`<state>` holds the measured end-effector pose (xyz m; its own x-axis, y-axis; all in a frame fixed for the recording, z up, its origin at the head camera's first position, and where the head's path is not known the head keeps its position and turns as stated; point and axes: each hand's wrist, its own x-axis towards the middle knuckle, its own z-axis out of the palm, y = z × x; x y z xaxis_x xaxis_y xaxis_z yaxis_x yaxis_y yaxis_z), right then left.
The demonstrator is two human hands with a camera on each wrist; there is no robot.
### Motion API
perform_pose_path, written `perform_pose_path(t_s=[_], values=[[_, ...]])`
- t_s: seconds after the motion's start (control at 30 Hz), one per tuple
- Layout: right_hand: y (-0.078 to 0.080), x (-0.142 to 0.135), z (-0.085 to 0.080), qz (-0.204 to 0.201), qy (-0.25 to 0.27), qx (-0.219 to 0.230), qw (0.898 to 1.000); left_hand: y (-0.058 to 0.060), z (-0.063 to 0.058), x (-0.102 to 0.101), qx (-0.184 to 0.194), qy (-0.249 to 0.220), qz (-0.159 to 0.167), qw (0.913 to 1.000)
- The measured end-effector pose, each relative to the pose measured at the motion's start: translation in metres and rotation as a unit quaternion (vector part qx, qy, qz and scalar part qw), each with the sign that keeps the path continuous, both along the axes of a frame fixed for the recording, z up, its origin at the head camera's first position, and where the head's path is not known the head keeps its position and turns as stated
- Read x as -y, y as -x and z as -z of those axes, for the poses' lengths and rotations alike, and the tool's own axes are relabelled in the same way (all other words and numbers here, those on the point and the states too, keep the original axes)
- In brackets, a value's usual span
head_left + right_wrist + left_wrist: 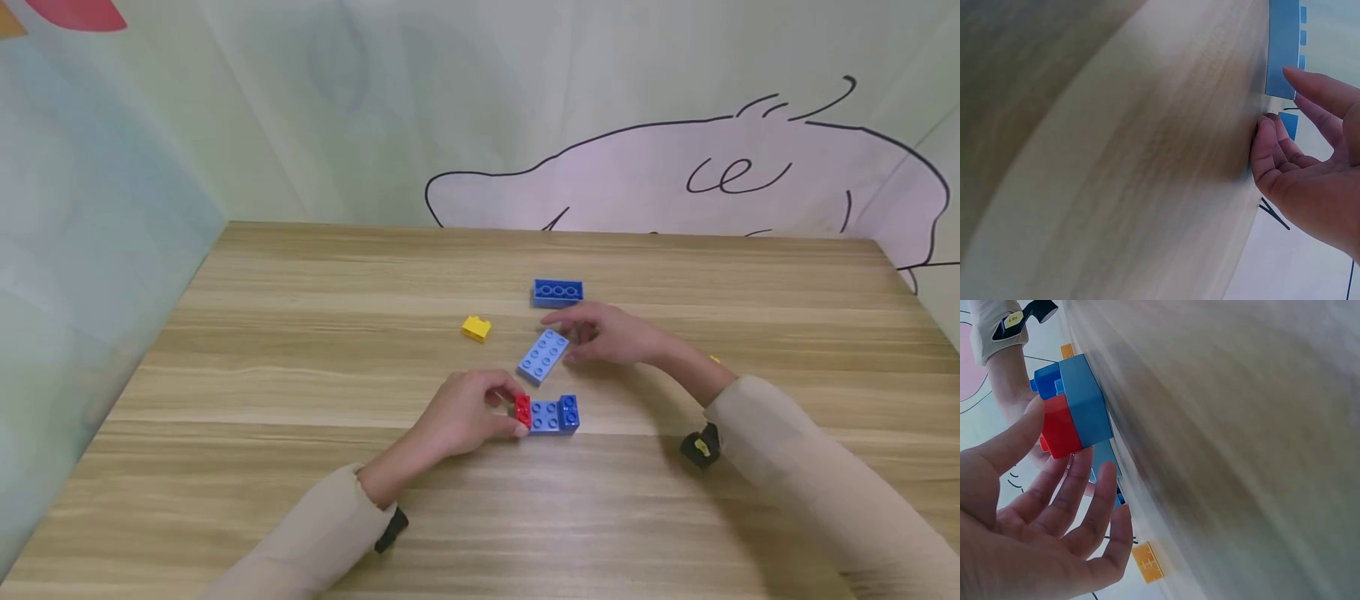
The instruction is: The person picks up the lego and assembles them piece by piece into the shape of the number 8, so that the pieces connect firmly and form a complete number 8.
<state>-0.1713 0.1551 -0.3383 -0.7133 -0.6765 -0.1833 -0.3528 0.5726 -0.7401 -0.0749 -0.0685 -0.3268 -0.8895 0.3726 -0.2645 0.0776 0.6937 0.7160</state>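
Note:
My left hand [471,410] pinches a small red brick [522,410] between thumb and fingers. That red brick sits on one end of a light blue brick [544,417], and a small dark blue brick [570,412] is on its other end. Beyond them a second light blue brick [543,356] lies at a slant, studs up. My right hand [609,333] is beside its far right end with the fingers loosely bent; in the right wrist view the thumb is at that brick's corner, and whether it touches cannot be told.
A dark blue brick [558,293] lies upside down behind the right hand. A small yellow brick [476,327] lies to the left on the wooden table [300,333]. Another yellow piece [715,359] peeks out behind the right forearm. A printed wall stands at the back.

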Motion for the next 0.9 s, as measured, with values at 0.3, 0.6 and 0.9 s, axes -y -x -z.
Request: perform_pose_path(t_s=[0.3,0.6,0.9], values=[[0.0002,0.0008,0.0001,-0.004,-0.015,-0.013,1.000,-0.0005,-0.0007,0.0002,-0.002,-0.006,0.002,1.0000],[-0.0038,-0.0020,0.0007,-0.007,0.003,-0.010,1.000,-0.0011,-0.0009,0.0005,-0.003,-0.009,-0.003,1.0000],[-0.0078,-0.0081,0.0030,0.003,0.007,0.009,1.000,-0.0010,-0.0001,0.0001,-0.006,-0.009,-0.002,0.9999]])
